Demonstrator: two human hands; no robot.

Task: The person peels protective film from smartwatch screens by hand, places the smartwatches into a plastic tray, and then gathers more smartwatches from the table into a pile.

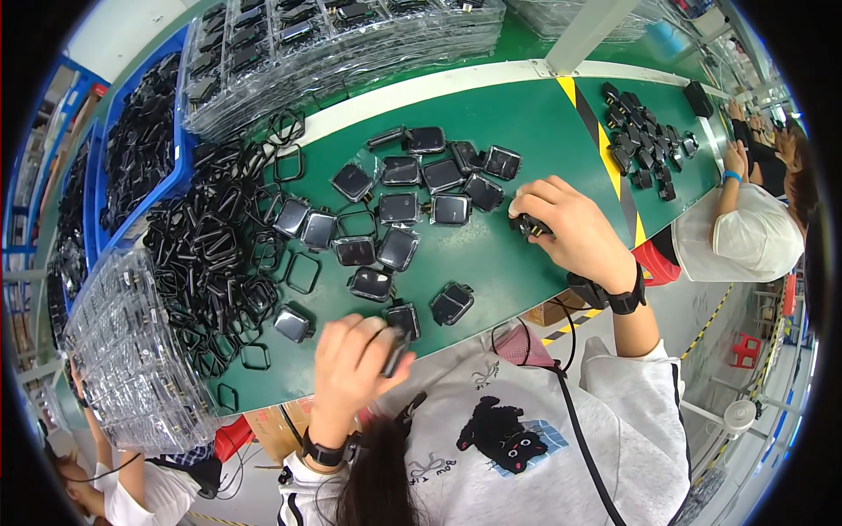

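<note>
My left hand [351, 364] is closed around a small black watch-like part [396, 353], held on edge over the table's near side. Beyond it lies a square watch module with a dark glass face [403, 321], and another dark module [453, 303] lies to its right. Farther right, my right hand [574, 228] grips a black module with small gold-coloured contacts [531, 225] between thumb and fingers, low over the green table. Several similar modules, such as one with a shiny face [451, 209], are spread between my hands, some in clear film.
Black square frames [206, 237] are heaped at the left, beside a blue bin [180, 167] of dark parts. Clear plastic trays [351, 74] are stacked at the back, others [140, 351] near left. Beyond yellow-black tape [605, 145] lie more black parts [645, 136]. Other people sit at both sides.
</note>
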